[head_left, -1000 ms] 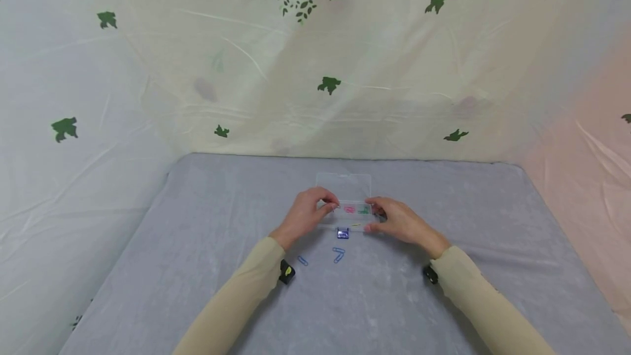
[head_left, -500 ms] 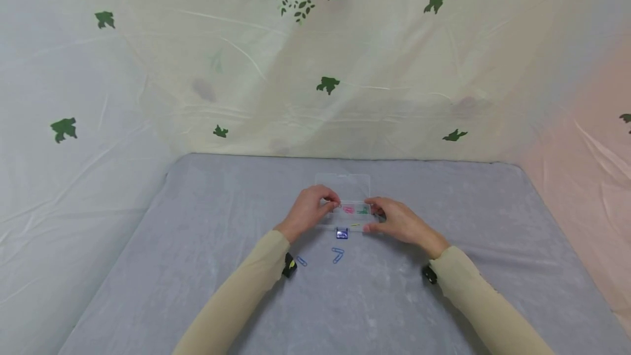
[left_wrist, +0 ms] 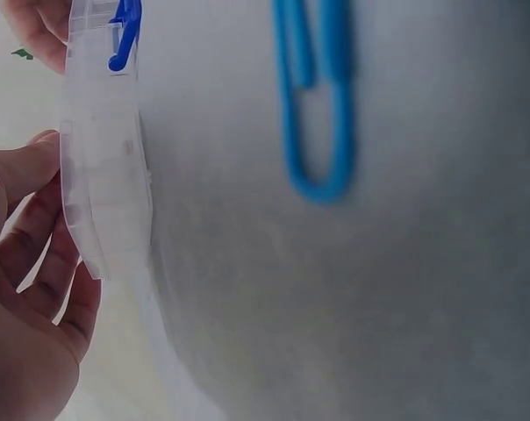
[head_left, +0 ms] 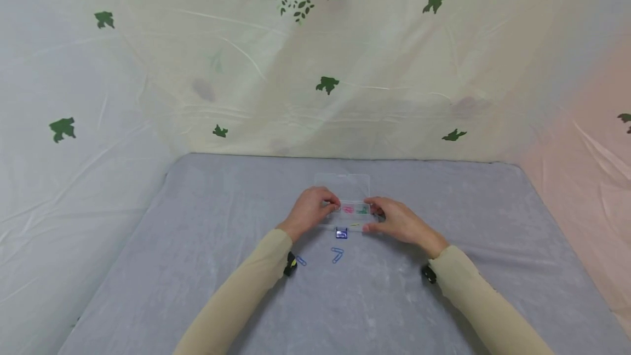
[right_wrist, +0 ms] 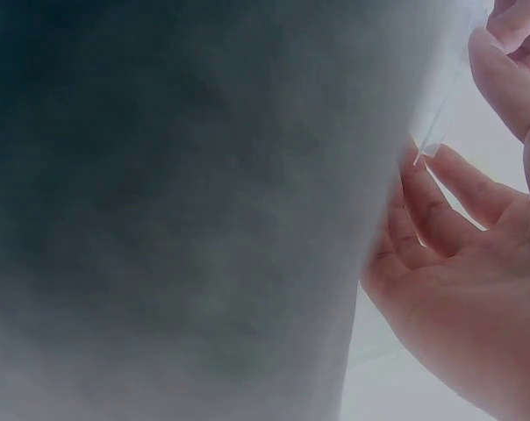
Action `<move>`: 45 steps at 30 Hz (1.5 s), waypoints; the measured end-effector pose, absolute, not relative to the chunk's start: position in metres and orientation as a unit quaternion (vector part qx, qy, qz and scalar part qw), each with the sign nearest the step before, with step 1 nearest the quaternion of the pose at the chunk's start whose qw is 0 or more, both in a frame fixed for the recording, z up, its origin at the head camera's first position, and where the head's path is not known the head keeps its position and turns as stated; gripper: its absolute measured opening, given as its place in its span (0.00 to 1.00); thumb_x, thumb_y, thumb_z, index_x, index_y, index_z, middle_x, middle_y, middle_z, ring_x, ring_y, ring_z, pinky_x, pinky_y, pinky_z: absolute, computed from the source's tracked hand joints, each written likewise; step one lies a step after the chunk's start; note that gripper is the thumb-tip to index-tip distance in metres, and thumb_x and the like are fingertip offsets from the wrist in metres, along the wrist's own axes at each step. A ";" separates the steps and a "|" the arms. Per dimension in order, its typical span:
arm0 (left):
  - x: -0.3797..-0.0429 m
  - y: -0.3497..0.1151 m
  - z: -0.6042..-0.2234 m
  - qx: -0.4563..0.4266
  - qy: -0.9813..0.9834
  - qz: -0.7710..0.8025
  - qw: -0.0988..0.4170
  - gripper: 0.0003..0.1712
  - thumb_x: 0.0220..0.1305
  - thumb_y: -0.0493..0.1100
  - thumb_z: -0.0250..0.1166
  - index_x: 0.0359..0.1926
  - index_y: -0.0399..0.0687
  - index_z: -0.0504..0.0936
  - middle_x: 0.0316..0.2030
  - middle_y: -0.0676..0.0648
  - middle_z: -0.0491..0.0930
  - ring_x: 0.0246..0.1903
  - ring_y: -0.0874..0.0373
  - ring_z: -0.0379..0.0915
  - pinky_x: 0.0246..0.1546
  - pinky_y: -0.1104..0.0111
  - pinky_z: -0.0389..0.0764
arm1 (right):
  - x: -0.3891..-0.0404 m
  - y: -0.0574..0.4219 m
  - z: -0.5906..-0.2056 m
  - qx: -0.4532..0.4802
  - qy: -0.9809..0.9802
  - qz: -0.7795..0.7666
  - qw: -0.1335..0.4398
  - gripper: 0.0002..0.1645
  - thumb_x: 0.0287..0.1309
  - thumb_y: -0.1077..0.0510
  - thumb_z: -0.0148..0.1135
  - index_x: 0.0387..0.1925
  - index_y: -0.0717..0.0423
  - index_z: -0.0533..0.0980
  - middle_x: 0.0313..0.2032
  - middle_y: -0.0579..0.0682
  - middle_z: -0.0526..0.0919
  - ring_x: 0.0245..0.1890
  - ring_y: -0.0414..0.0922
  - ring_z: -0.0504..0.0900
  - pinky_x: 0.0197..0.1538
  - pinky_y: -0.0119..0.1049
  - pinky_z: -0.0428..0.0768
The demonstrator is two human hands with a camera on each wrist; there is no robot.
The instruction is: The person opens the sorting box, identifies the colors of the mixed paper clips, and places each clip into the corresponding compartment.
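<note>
A clear plastic box (head_left: pixel 343 220) with its lid (head_left: pixel 352 184) raised stands in the middle of the table. Pink paper clips (head_left: pixel 348 209) and green paper clips (head_left: pixel 362 210) lie in its back compartments. My left hand (head_left: pixel 310 207) reaches over the left end, thumb and forefinger pinching a small pale looped thing that looks like a paper clip. With thumb in front and fingers behind, my right hand (head_left: pixel 401 222) grips the box's right end. A blue latch (head_left: pixel 342 233) sits at the front. In the left wrist view, the box wall (left_wrist: pixel 107 167) partly hides the left fingertips.
Blue paper clips (head_left: pixel 337 251) lie on the grey cloth (head_left: pixel 365 300) before the box, another blue clip (head_left: pixel 301 261) by the left wrist. A small yellow piece (head_left: pixel 355 224) shows at the box's front. A patterned curtain (head_left: pixel 276 97) hangs behind.
My left hand has shifted slightly right, and its fingertips sit a little lower over the box's left part. The right hand keeps its grip on the box.
</note>
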State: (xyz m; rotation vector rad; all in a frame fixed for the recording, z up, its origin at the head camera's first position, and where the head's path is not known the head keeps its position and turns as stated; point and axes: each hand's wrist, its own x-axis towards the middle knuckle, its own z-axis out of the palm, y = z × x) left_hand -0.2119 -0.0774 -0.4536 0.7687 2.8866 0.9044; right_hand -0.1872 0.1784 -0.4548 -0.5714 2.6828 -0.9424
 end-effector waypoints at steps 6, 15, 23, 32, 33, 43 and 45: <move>-0.212 -0.079 -0.454 0.250 0.932 0.264 0.003 0.05 0.67 0.40 0.72 0.43 0.49 0.91 0.43 0.49 0.87 0.48 0.52 0.80 0.57 0.57 0.78 | -0.188 0.176 -0.455 -0.193 0.919 -0.320 0.122 0.43 0.61 0.47 0.76 0.70 0.63 0.70 0.57 0.59 0.82 0.58 0.54 0.80 0.61 0.55 0.78; -0.206 -0.086 -0.450 0.231 0.927 0.295 0.007 0.08 0.69 0.41 0.70 0.47 0.48 0.90 0.46 0.50 0.86 0.52 0.52 0.79 0.59 0.56 0.77 | -0.188 0.175 -0.455 -0.197 0.920 -0.317 0.120 0.43 0.61 0.47 0.76 0.70 0.63 0.70 0.57 0.59 0.82 0.58 0.54 0.80 0.61 0.56 0.78; -0.193 -0.106 -0.447 0.256 0.901 0.351 0.010 0.13 0.71 0.44 0.68 0.52 0.46 0.88 0.51 0.47 0.86 0.57 0.49 0.79 0.65 0.54 0.74 | -0.186 0.176 -0.453 -0.197 0.919 -0.318 0.121 0.44 0.61 0.47 0.75 0.70 0.64 0.70 0.58 0.59 0.82 0.58 0.54 0.80 0.61 0.55 0.78; -0.177 -0.130 -0.448 0.284 0.888 0.361 0.004 0.22 0.72 0.48 0.68 0.62 0.46 0.82 0.63 0.44 0.80 0.67 0.46 0.71 0.71 0.51 0.68 | -0.185 0.175 -0.452 -0.188 0.919 -0.323 0.125 0.45 0.61 0.48 0.76 0.71 0.64 0.69 0.59 0.59 0.81 0.58 0.54 0.80 0.62 0.55 0.78; -0.175 -0.132 -0.448 0.289 0.887 0.361 0.004 0.23 0.72 0.49 0.68 0.63 0.46 0.82 0.64 0.44 0.80 0.68 0.46 0.71 0.71 0.50 0.67 | -0.185 0.175 -0.452 -0.189 0.919 -0.323 0.126 0.45 0.61 0.48 0.76 0.71 0.64 0.69 0.59 0.59 0.81 0.58 0.54 0.80 0.61 0.55 0.78; -0.157 -0.150 -0.445 0.330 0.882 0.337 0.026 0.30 0.70 0.50 0.68 0.68 0.44 0.77 0.70 0.43 0.74 0.72 0.43 0.65 0.72 0.45 0.64 | -0.185 0.175 -0.453 -0.188 0.915 -0.333 0.127 0.45 0.60 0.49 0.77 0.71 0.64 0.69 0.59 0.59 0.81 0.58 0.54 0.80 0.62 0.55 0.78; -0.154 -0.153 -0.444 0.337 0.882 0.328 0.035 0.31 0.71 0.51 0.68 0.69 0.43 0.77 0.71 0.43 0.73 0.73 0.44 0.63 0.73 0.45 0.63 | -0.184 0.175 -0.454 -0.191 0.916 -0.331 0.124 0.45 0.60 0.49 0.76 0.71 0.65 0.69 0.58 0.59 0.81 0.58 0.54 0.80 0.61 0.55 0.78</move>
